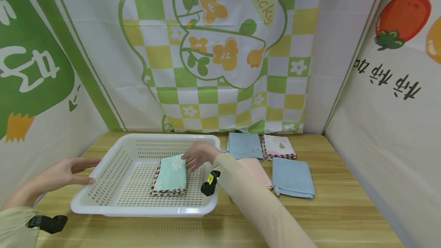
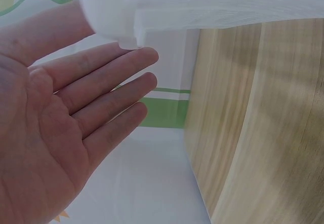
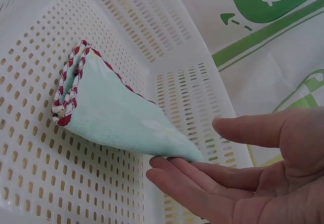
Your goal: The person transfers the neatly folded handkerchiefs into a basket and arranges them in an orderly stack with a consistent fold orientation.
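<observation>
A mint-green folded cloth [image 1: 171, 174] with a red-and-white checked edge lies in a white plastic basket [image 1: 144, 211]. My right hand [image 1: 200, 155] is over the basket's right part, beside the cloth. In the right wrist view, the fingers [image 3: 202, 183] touch the lower edge of the cloth [image 3: 116, 107], while the thumb stays apart above it. At the basket's left side, my left hand [image 1: 65, 171] touches the rim with its thumb. The left wrist view shows straight left fingers [image 2: 111, 82] by the basket's rim [image 2: 109, 11]; the thumb's tip is hidden behind it.
Right of the basket, on the wooden table [image 1: 344, 217], lie a blue cloth [image 1: 244, 145], a white patterned cloth [image 1: 278, 146], a pink cloth [image 1: 256, 169] partly behind my right sleeve, and another blue cloth [image 1: 293, 178]. Printed curtains [image 1: 213, 102] stand behind and at both sides.
</observation>
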{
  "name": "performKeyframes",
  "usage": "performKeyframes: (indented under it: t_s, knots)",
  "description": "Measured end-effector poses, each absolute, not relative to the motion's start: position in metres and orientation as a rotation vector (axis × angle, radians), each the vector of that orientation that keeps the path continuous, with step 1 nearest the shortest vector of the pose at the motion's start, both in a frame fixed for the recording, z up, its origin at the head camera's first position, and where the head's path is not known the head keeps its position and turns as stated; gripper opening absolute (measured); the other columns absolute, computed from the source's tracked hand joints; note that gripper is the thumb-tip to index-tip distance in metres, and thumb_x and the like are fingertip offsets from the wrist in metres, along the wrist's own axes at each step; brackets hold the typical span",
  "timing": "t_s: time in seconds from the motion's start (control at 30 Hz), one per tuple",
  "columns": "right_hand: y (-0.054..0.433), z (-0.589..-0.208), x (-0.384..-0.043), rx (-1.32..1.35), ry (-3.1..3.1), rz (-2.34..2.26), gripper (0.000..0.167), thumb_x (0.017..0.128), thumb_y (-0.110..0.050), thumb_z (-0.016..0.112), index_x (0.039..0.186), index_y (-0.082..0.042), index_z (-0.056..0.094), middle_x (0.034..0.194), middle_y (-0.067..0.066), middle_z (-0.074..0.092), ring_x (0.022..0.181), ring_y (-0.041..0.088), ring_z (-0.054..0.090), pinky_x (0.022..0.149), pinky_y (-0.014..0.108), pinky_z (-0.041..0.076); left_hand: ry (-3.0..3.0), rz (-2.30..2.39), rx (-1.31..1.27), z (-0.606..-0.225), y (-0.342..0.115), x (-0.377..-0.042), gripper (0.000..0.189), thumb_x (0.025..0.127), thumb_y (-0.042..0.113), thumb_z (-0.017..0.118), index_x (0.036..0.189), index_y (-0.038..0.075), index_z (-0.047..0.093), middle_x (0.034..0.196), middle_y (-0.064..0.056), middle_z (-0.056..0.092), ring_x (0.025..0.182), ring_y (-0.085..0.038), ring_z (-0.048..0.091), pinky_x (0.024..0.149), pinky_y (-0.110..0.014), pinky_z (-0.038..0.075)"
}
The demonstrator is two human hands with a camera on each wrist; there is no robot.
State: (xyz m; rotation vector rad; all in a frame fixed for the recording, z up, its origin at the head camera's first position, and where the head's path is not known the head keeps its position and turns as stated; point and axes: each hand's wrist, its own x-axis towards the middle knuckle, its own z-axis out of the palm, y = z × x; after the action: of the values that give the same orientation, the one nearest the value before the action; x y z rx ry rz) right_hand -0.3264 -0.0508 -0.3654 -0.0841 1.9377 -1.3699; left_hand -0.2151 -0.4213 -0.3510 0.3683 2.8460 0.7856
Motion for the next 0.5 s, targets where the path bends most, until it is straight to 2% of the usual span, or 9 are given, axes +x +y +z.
performKeyframes:
  t_s: [0.2, 0.5]
  knots:
    - [-0.044, -0.358, -0.321, -0.091, 1.921, -1.373, 0.043, 0.093, -0.007, 0.057, 0.131, 0.011, 0.047, 0.136, 0.032, 0.046, 0.121, 0.043, 0.052, 0.099, 0.048, 0.046, 2.847, 0.799, 0.369, -0.352, -0.421, -0.216, 0.069, 0.085, 0.026, 0.071, 0.137, -0.01, 0.041, 0.134, -0.035, 0.046, 0.119, -0.056, 0.044, 0.084, -0.063, 0.045]
    - [-0.038, -0.353, -0.319, -0.147, 1.964, -1.37, 0.034, 0.094, -0.008, 0.056, 0.125, 0.007, 0.056, 0.13, 0.03, 0.052, 0.117, 0.04, 0.056, 0.097, 0.047, 0.048, 2.849, 0.807, 0.377, -0.352, -0.422, -0.216, 0.069, 0.086, 0.026, 0.07, 0.137, -0.01, 0.042, 0.134, -0.036, 0.046, 0.119, -0.056, 0.044, 0.084, -0.063, 0.045]
